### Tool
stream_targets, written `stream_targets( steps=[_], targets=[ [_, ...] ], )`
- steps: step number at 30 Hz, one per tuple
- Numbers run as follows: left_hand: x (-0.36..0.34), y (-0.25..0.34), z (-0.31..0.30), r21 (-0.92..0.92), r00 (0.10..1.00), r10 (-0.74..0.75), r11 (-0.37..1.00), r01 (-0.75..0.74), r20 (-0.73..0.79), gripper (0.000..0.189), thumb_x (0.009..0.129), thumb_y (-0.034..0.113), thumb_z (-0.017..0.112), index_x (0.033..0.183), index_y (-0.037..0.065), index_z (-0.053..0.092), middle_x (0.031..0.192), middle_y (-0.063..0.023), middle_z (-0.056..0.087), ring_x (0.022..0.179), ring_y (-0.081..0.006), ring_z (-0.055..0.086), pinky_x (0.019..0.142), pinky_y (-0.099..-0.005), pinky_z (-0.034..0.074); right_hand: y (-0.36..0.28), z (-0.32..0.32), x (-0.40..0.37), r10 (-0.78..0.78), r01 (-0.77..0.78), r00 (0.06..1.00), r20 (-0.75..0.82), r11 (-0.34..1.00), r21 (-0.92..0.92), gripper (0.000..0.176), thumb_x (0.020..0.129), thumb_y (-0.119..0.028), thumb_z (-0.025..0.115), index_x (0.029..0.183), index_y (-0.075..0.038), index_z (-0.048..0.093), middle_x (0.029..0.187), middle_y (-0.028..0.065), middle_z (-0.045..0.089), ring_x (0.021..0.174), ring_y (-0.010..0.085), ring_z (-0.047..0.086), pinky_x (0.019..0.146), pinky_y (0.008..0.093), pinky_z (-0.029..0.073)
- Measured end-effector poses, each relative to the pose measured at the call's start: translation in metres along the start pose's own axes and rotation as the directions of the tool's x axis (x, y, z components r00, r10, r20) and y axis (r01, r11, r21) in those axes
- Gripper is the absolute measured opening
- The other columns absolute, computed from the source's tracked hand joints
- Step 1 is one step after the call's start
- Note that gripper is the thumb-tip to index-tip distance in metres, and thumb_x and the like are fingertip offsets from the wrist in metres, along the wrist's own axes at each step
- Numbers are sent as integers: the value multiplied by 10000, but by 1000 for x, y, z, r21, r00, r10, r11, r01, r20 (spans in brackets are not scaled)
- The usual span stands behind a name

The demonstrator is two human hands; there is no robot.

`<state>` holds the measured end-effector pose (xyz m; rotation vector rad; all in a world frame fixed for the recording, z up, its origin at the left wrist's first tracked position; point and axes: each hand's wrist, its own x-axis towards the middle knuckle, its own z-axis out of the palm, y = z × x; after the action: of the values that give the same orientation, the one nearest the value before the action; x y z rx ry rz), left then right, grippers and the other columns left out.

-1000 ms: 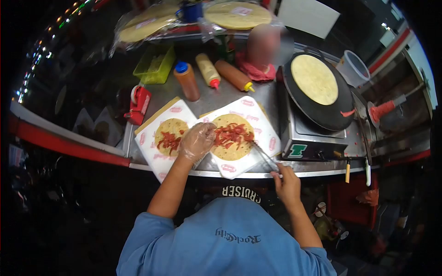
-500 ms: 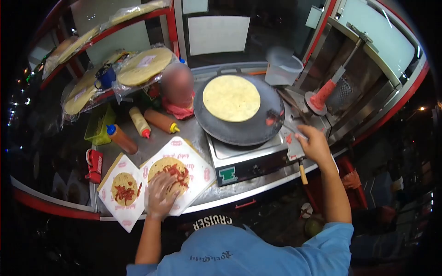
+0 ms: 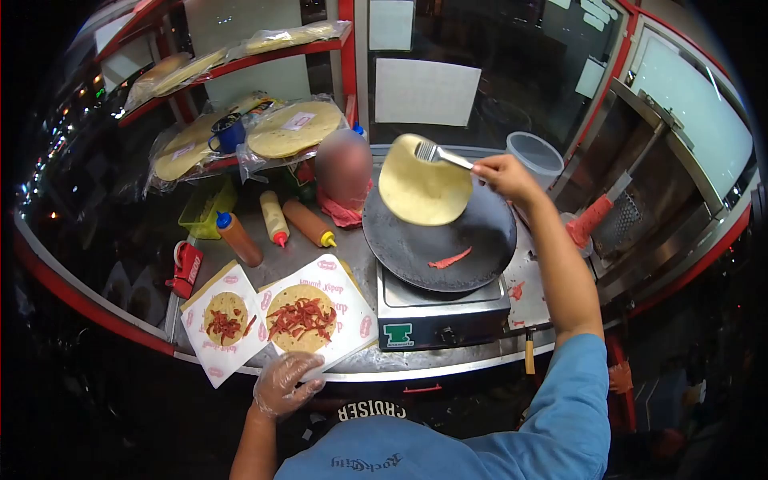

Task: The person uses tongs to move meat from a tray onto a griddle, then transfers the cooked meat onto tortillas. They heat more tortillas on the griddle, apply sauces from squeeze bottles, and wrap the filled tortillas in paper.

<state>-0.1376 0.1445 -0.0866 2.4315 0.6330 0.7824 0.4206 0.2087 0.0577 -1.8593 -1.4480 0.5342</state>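
My right hand [image 3: 504, 180] is closed around metal tongs [image 3: 452, 157]. The slotted tips of the tongs grip the upper edge of a pale round tortilla [image 3: 424, 192], which hangs tilted over the dark round griddle [image 3: 492, 240]. One strip of reddish meat [image 3: 450, 258] lies on the griddle's near side. My left hand [image 3: 284, 386], in a clear plastic glove, is at the counter's front edge with thumb and fingers apart and nothing seen in it. Just beyond it, a larger tortilla with meat strips [image 3: 302, 320] rests on printed paper [image 3: 348, 300]. A smaller topped tortilla [image 3: 226, 318] lies to its left.
Sauce bottles [image 3: 238, 240] lie behind the papers, near a green basket [image 3: 208, 210] and a red box [image 3: 186, 268]. Bagged tortillas [image 3: 294, 128] sit on shelves. On the right are a clear tub [image 3: 534, 158], a meat spit [image 3: 590, 220] and a wooden-handled knife [image 3: 529, 356].
The tortilla has been lifted off the griddle with the tongs, and a meat strip now lies there. My left hand has drawn back from the larger tortilla's meat. The view has shifted.
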Motion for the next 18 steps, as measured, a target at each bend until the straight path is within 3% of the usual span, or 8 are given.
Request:
stream_targets(
  steps=[1,4,7,9,11,13,17,18],
  targets=[
    [-6,-4,-1,6,1000,0,1000,0,-10,317,817,174,804,1089,50,699,1062,-149,720,942,-330,706,797,-412,564,7,-13,8,-190,190,982,-3,980,52,277,995,-256,668,1085,-10,759,779,4,663,665,71,517,616,270,430],
    [-45,-11,-4,30,998,-69,997,69,-4,318,803,199,815,1078,72,718,1042,-116,736,960,-309,711,825,-414,573,-42,-44,-36,-202,200,978,60,979,39,281,1008,-238,643,1134,-4,736,800,2,675,643,65,517,580,260,423],
    [-71,-20,-14,-26,997,-67,997,68,34,302,814,192,804,1076,68,720,1040,-108,745,950,-305,719,821,-409,578,-24,-72,-68,-62,50,995,78,988,148,278,1012,-275,635,1093,-30,738,809,11,686,565,67,504,494,258,395],
    [-76,-23,-20,-40,997,-73,996,75,33,277,829,188,790,1067,65,721,1051,-105,748,952,-304,720,819,-406,581,3,-82,-81,309,-307,951,1,946,105,291,1002,-333,645,1006,-55,728,766,17,675,480,65,467,411,254,331],
    [-76,-26,-28,-70,997,-53,996,57,61,263,840,186,782,1062,60,719,1035,-109,749,939,-306,724,801,-404,581,19,-67,-87,556,-552,830,37,830,-84,315,989,-373,660,956,-62,704,734,29,660,445,67,444,385,250,294],
    [-67,-30,-36,-59,998,14,998,-10,68,260,854,197,778,1070,66,720,1026,-111,745,927,-303,721,778,-401,577,32,-43,-90,535,-579,804,260,803,139,316,985,-362,665,955,-49,700,716,32,661,461,73,453,392,252,286],
    [-59,-54,-43,-42,991,96,995,-93,95,295,858,228,788,1105,80,722,1009,-99,734,898,-295,705,774,-403,560,74,-28,-88,359,-365,926,-121,931,-30,348,1000,-352,642,862,-39,708,725,28,657,502,100,477,455,291,342],
    [-59,-61,-45,-31,992,109,994,-107,70,284,868,229,783,1102,81,723,994,-102,731,882,-303,701,770,-414,555,74,-22,-99,219,-284,905,-366,949,-134,379,1007,-329,619,828,-5,697,697,36,630,569,131,509,532,336,397]
  ],
)
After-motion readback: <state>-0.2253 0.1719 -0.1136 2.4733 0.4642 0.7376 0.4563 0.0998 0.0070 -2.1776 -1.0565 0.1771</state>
